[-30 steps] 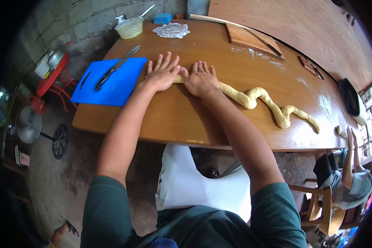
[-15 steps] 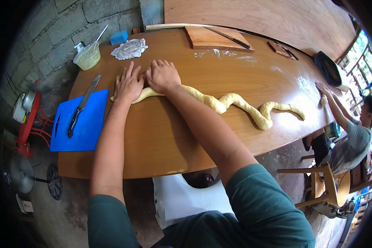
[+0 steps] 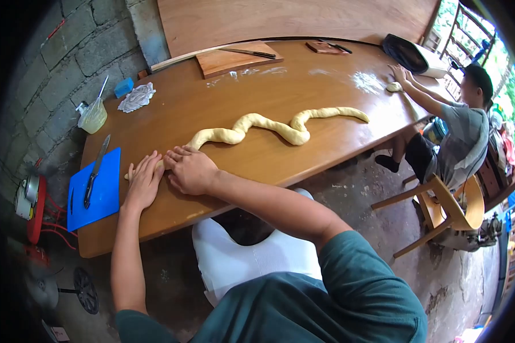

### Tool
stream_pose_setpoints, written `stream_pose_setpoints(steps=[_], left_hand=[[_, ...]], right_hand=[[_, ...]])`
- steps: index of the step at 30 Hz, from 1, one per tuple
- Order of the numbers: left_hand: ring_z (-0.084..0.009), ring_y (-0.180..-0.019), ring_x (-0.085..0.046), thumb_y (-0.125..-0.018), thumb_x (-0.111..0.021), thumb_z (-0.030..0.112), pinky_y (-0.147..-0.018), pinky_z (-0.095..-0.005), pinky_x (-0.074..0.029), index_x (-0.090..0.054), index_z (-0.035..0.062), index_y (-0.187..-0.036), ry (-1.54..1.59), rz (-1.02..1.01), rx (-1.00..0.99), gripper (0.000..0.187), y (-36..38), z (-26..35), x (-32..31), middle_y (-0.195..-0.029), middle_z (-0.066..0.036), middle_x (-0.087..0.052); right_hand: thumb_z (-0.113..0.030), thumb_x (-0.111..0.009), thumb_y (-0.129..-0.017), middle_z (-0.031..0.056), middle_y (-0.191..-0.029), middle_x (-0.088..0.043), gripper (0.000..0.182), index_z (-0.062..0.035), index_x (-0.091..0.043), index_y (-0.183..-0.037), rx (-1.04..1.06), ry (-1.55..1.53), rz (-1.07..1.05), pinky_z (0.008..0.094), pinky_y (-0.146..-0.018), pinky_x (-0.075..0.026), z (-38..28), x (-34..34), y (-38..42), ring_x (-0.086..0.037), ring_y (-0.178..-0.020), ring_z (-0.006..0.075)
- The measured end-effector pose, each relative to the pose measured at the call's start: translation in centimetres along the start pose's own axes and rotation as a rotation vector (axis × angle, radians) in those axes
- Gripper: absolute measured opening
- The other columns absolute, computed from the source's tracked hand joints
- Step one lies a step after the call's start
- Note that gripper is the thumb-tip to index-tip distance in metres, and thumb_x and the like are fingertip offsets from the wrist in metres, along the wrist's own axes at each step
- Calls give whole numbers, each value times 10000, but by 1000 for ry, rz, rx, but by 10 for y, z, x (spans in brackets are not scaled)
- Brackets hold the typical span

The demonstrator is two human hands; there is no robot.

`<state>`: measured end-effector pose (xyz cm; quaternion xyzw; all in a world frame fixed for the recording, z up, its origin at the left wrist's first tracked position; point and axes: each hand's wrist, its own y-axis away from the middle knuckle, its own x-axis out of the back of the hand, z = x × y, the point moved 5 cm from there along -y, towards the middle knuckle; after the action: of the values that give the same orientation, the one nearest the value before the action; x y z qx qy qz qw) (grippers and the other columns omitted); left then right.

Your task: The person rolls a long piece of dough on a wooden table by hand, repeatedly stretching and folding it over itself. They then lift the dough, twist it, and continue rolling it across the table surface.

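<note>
A long, wavy rope of pale yellow dough (image 3: 232, 135) lies across the wooden table (image 3: 257, 166). Its left end runs under both of my hands. My left hand (image 3: 145, 178) rests flat on the dough near the blue cutting mat, fingers stretched out. Right beside it, my right hand (image 3: 190, 170) lies palm down over the dough with its fingers extended. A knife with a black handle (image 3: 90, 186) sits on the blue mat (image 3: 103, 200), left of my hands.
Along the back are a plastic tub (image 3: 92, 119), a crumpled cloth (image 3: 137, 98), a blue block (image 3: 123, 87), a wooden board (image 3: 234, 62) and a black tray (image 3: 405, 52). At the right, a seated person (image 3: 463, 126) has their hands near a small dough piece (image 3: 393, 87).
The view has turned to the right. My hands have come nearer to the table's front edge, and the dough's left part has moved with them. My right hand's fingers are still on the dough.
</note>
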<state>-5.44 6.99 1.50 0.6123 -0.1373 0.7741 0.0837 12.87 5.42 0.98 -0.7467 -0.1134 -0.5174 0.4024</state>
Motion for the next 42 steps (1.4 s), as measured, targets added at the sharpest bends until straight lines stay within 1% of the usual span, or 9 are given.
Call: stream_pose_setpoints(steps=[4, 7, 11, 13, 20, 26, 29, 35, 42], left_hand=[[-368, -1190, -625, -1033, -683, 263, -1065, -535, -424, -651, 79, -1228, 61, 218, -153, 271, 43, 30, 31, -1210, -127, -687], [-388, -1033, -666, -1017, -700, 214, -927, -454, -504, -692, 54, -1152, 170, 157, -85, 210, 59, 24, 44, -1062, -147, -705], [-421, -1004, -700, -1045, -675, 232, -863, -475, -541, -705, 11, -1110, 192, 253, -2, 232, 80, -1, 58, -1043, -208, -742], [-463, -946, -703, -1056, -656, 274, -817, -498, -544, -733, 7, -1073, 150, 377, 78, 278, 88, -43, 63, -966, -240, -739], [-422, -1033, -692, -1001, -702, 198, -899, -496, -536, -725, 29, -1097, 60, 516, 151, 195, 87, -98, 39, -1069, -195, -727], [-395, -1304, -590, -889, -790, 129, -1118, -494, -477, -624, 59, -1381, 169, 579, -136, 524, 49, 60, 39, -1330, -201, -649], [-395, -1405, -543, -918, -815, 261, -1172, -490, -443, -575, 69, -1456, 351, 459, -363, 619, 20, 172, 31, -1491, -206, -584], [-335, -838, -763, -920, -817, 304, -789, -476, -587, -708, -3, -1176, 422, 229, -444, 414, -38, 237, 1, -812, -160, -745], [-81, -658, -512, -897, -875, 410, -627, -295, -420, -759, 57, -898, 419, 142, -436, 372, -63, 196, 169, -688, 44, -606]], right_hand=[[-363, -608, -988, 245, -1401, -663, 503, -10, -639, -1345, -408, -333, -400, 488, -1152, -459, -4, 108, 36, -633, -1309, 396], [-354, -714, -952, 247, -1330, -676, 540, -38, -630, -1381, -291, -107, 91, 485, -1154, -455, 59, 122, 69, -600, -1318, 408], [-391, -701, -969, 228, -1301, -686, 522, -16, -638, -1327, -354, 158, 343, 488, -1169, -438, 157, 147, 122, -579, -1344, 381], [-460, -653, -987, 210, -1326, -692, 578, -6, -609, -1343, -550, 296, -292, 484, -1202, -398, 193, 132, 156, -584, -1362, 349], [-446, -634, -1027, 214, -1123, -763, 470, -40, -625, -1264, -518, 151, -237, 517, -1020, -542, 163, 160, 151, -718, -1122, 416], [-387, -739, -1004, 187, -1016, -779, 417, -68, -701, -1270, -369, -106, 87, 466, -879, -585, 157, 252, 108, -750, -947, 380], [-324, -731, -1034, 81, -908, -765, 341, -38, -727, -1220, -361, -242, -76, 351, -782, -564, 120, 293, 93, -713, -827, 170], [-287, -745, -1001, 79, -900, -764, 310, -72, -734, -1223, -369, 6, -279, 352, -769, -543, 73, 355, 96, -712, -833, 170], [-427, -757, -1013, 29, -872, -692, 428, -33, -734, -1178, -427, 101, -66, 315, -652, -493, 154, 401, 120, -590, -731, 123]])
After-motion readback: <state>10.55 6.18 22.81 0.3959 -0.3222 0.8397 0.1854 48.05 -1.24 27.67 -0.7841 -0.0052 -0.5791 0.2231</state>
